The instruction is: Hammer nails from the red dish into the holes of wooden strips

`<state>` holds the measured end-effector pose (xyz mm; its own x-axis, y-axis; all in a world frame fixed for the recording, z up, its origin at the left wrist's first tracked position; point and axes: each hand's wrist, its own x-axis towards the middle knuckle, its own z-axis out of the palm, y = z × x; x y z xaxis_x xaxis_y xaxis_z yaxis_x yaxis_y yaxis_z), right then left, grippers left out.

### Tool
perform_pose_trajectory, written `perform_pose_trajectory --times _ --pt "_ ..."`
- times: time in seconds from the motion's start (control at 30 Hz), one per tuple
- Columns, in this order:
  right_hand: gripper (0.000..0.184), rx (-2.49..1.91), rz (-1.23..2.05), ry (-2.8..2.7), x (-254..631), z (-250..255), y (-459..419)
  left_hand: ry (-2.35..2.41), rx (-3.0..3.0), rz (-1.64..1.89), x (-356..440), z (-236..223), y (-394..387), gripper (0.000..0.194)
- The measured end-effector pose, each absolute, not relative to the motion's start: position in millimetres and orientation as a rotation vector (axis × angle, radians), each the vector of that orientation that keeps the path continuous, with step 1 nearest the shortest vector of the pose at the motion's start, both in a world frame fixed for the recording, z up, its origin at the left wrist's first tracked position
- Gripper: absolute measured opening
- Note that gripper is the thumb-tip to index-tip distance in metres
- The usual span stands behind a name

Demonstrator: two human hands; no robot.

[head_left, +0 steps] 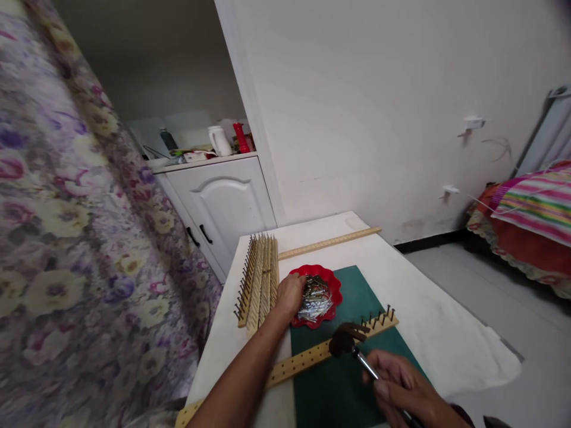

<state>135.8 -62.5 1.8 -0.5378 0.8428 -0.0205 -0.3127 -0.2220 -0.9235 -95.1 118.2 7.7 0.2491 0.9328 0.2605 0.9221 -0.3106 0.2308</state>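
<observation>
My left hand (291, 294) reaches over the rim of a red scalloped bowl (338, 291). Its fingers are curled together at the loose nails (316, 300) inside; whatever they pinch is hidden. In my right hand (399, 383) is a hammer (345, 340), gripped by its metal handle, its dark head above a wooden strip (307, 358). That strip lies diagonally across a green mat (328, 392). Holes run along its left part, and several dark nails (387, 314) stand up from its right end.
Left of the bowl, several wooden strips (263, 279) bristling with nails lie side by side. Another holed strip (330, 242) lies near the far edge of the white table (439, 321). A flowered curtain (89, 238) hangs left; a cabinet (223, 202) and wall stand behind.
</observation>
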Motion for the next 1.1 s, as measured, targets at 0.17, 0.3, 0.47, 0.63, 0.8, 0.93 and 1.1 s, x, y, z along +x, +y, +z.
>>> perform_pose_trajectory --times 0.17,0.3,0.47,0.63,0.8,0.93,1.1 --pt "0.035 -0.7 1.854 -1.194 141.9 5.6 -66.9 1.764 2.4 0.67 -96.1 12.7 112.7 0.014" --pt "0.036 -0.721 1.805 -1.166 150.6 7.8 -70.3 1.733 2.308 0.821 -99.6 22.1 106.5 0.011" --pt "0.035 -0.727 1.725 -1.075 164.0 6.0 -71.1 1.638 2.176 0.97 -96.9 27.2 85.3 0.012" --pt "0.033 -0.76 1.644 -1.012 179.2 6.6 -73.8 1.271 1.727 1.091 -71.7 19.6 38.9 0.014" --pt "0.029 -0.75 1.581 -0.956 191.9 6.6 -75.8 1.028 1.407 1.067 -45.6 11.4 4.2 0.018" --pt "0.033 -0.784 1.537 -0.95 194.0 6.2 -76.2 1.0 1.335 1.078 -32.8 5.5 -6.3 0.02" --pt "0.031 -0.883 1.397 -0.986 179.5 2.4 -77.5 1.041 1.527 0.93 -8.6 0.6 -34.0 0.018"
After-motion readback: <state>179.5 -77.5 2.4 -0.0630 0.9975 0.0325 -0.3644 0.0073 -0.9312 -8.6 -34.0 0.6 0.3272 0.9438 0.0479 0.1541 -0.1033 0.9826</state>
